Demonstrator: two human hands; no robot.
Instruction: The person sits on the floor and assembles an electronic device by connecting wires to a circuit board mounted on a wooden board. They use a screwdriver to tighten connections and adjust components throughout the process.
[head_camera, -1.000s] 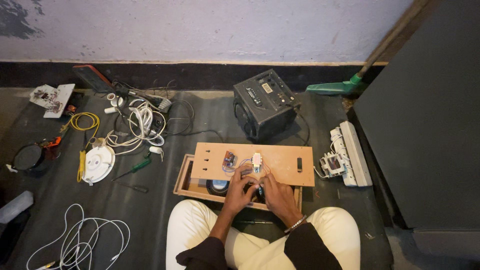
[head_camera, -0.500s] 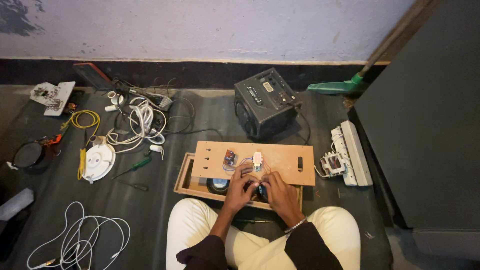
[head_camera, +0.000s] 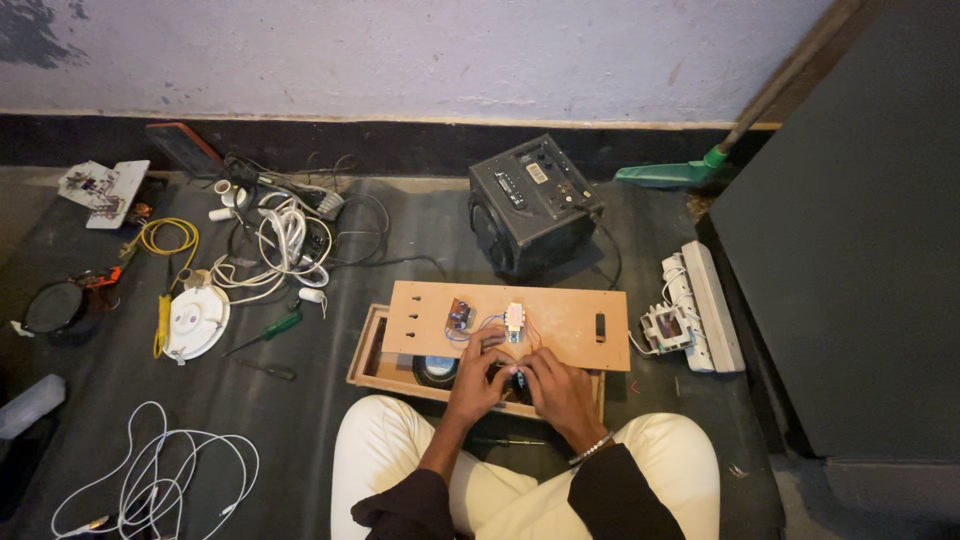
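Observation:
I sit cross-legged on the floor over a shallow wooden box (head_camera: 372, 362) with a brown panel (head_camera: 560, 318) laid across its top. On the panel sit a small circuit module (head_camera: 460, 314) and a small white transformer-like part (head_camera: 515, 319) with thin red and blue wires. My left hand (head_camera: 478, 378) and my right hand (head_camera: 556, 390) meet at the panel's near edge, fingers pinched together on a small dark part (head_camera: 517, 379) and the wires. What exactly each hand grips is hidden by the fingers. A round speaker cone (head_camera: 436, 368) shows inside the box.
A black amplifier-like box (head_camera: 532, 200) stands behind the panel. A white power strip (head_camera: 705, 305) lies to the right beside a dark cabinet (head_camera: 850, 250). Left: tangled cables (head_camera: 280, 235), a green screwdriver (head_camera: 268, 330), a white round fitting (head_camera: 196, 322), a white cord (head_camera: 160, 475).
Both hands have stayed at the panel's near edge, with only slight shifts of the fingers. The view has barely moved.

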